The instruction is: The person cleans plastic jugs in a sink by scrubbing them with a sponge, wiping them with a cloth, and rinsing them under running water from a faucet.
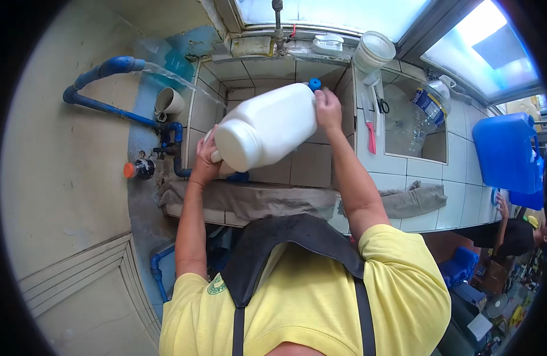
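Note:
A large white plastic container [273,120] is tilted on its side above the tiled sink basin [311,164]. At its capped lower end, my left hand [206,155] grips the handle. My right hand [328,109] holds the other end, close to a small blue cap or spigot [315,84]. From the blue pipe spout [131,64] at the left, a stream of water [184,82] arcs into the basin and passes behind the container. A grey-brown cloth [255,198] lies along the basin's front edge.
A pink-handled knife [370,133], black-handled scissors [383,106], a clear plastic bottle [429,109] and a white bucket [375,49] are on the right, around a smaller basin [433,151]. A blue jerrycan [502,151] stands farther right, near another person [513,236]. An orange-capped bottle [140,169] is at left.

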### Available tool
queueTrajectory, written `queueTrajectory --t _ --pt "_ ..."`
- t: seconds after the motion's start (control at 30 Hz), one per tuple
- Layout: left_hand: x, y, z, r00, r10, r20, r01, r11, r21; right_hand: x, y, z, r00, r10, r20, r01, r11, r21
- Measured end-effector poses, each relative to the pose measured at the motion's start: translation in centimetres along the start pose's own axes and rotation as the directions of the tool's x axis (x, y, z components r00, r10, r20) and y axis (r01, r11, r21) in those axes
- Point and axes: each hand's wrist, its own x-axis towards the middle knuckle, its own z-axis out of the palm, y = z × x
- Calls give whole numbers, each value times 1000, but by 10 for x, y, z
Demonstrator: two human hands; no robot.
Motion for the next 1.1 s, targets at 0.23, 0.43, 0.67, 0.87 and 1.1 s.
queueTrajectory --t 0.23,0.43,0.67,0.87,1.1 --pt "-19 11 12 999 -19 -51 21 999 41 25 -49 -1 947 -88 310 227 864 -449" --pt "-33 7 10 998 -45 -52 49 996 76 52 -61 -21 986 61 156 -82 988 132" --pt "-25 5 6 999 -42 -33 44 996 77 54 -28 -36 554 -464 691 745 647 -163" --pt "-23 2 4 999 -42 -25 44 994 98 52 -62 -34 809 59 584 314 798 -515" --pt "-25 1 3 998 -54 -17 55 996 71 48 -28 -42 621 -403 672 725 622 -296"
